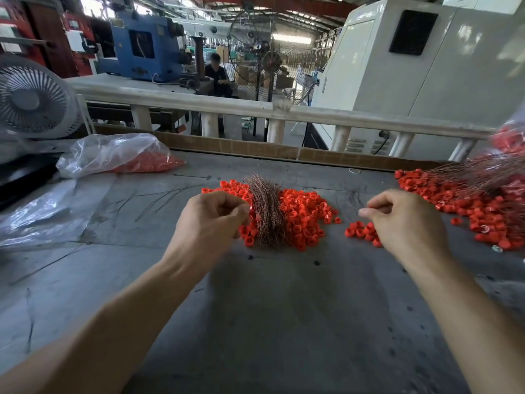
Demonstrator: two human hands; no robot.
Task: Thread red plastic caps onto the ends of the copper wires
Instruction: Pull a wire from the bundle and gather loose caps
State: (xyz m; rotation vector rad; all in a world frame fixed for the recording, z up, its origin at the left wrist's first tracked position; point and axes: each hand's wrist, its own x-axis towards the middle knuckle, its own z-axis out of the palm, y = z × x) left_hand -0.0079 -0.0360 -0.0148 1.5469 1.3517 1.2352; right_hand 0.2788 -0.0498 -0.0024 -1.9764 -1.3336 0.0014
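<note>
A bundle of thin copper wires [267,209] lies across a heap of red plastic caps [305,214] in the middle of the grey table [284,322]. My left hand [211,220] hovers at the bundle's left side, fingers pinched at a red cap that barely shows at the fingertips. My right hand [406,220] is to the right, fingers pinched together near a small cluster of caps [360,231]; what it pinches is too small to tell. A larger spread of caps [466,203] with wires threaded through them [483,172] lies at the far right.
A clear plastic bag of red caps [125,156] sits at the back left, with loose plastic sheeting [42,217] beside it. A white fan [31,98] stands at the left edge. A cardboard strip and a white rail [284,112] border the table's far side. A person sits far behind.
</note>
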